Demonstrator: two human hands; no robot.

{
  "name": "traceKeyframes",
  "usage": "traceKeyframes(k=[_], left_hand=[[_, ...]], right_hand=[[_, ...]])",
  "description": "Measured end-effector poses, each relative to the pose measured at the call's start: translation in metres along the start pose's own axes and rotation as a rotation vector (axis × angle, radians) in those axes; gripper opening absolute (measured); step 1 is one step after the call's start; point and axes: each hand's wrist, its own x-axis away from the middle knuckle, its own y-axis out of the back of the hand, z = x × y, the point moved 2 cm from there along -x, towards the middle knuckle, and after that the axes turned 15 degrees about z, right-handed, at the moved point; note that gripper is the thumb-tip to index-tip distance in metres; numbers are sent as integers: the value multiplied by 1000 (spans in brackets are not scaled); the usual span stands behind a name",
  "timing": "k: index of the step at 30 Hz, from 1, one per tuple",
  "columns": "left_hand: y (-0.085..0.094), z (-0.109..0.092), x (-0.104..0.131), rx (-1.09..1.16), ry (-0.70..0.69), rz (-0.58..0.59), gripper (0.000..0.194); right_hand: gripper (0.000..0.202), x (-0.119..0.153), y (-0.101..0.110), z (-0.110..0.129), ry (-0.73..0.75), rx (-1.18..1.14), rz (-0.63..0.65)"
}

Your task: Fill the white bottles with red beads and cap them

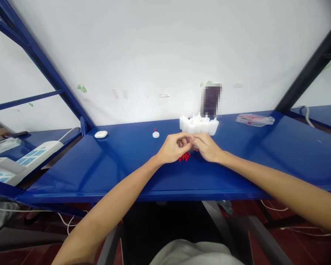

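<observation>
Seemingly for easy reach, red pieces [184,157] lie just nearside of the fingers [185,148], white bottles [200,126] just beyond; I see left hand [173,148] and right hand [206,148] fingertips meeting, but cannot tell whether they pinch anything.

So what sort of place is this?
Probably a workshop or small workstation, though I can't be sure: a blue workbench with a blue frame post, a power strip on the left, and a cluster of white plastic bottles near small red pieces.
</observation>
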Motion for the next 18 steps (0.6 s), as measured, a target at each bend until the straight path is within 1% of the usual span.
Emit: traceKeyframes(k=[4,6,8,11,12,13,15,16,18], left_hand=[[-4,-2,-2,45,-15,16,22],[4,-1,-4,32,-22,-36,24],[24,5,-5,-5,-8,-186,24],[72,21,4,-143,79,-614,14],[86,27,9,-220,119,-695,10],[99,33,15,-296,161,-726,7],[116,45,24,-380,244,-703,5],[120,50,27,-405,266,-655,6],[122,59,30,-448,287,-533,11]], right_hand=[[33,2,1,3,41,2,14],[32,1,3,1,19,-8,-10],[32,-1,5,-3,-33,-2,-50],[28,-4,7,-9,-97,70,-49],[27,-5,8,-11,-107,102,-29],[26,-5,8,-13,-115,125,-2],[26,-6,8,-15,-128,138,51],[28,-5,7,-15,-134,131,69],[34,-4,7,-16,-144,106,95]])
